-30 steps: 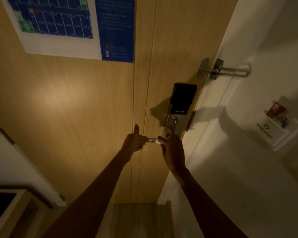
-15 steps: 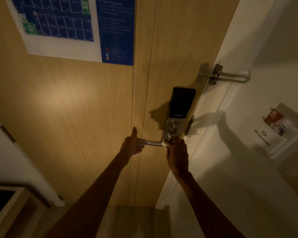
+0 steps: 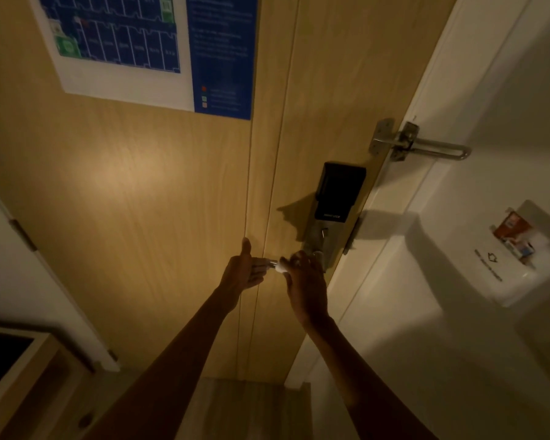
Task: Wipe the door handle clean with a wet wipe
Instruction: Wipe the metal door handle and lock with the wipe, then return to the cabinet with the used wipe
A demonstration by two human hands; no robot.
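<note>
White wipe (image 3: 280,267) (right hand (image 3: 305,287)) on handle (image 3: 271,263).

Left hand (image 3: 242,273) and right hand (image 3: 307,287) hide most of the door handle (image 3: 271,264). Only a corner of the wet wipe (image 3: 280,268) shows. The floor-plan poster (image 3: 124,42) is cut off at the top, its print unreadable.

A hotel room entrance: an evacuation plan (image 3: 124,42) is posted on the wooden door (image 3: 140,185), with an electronic lock (image 3: 340,192), a swing latch (image 3: 426,147) and a wall card slot (image 3: 515,239)
</note>
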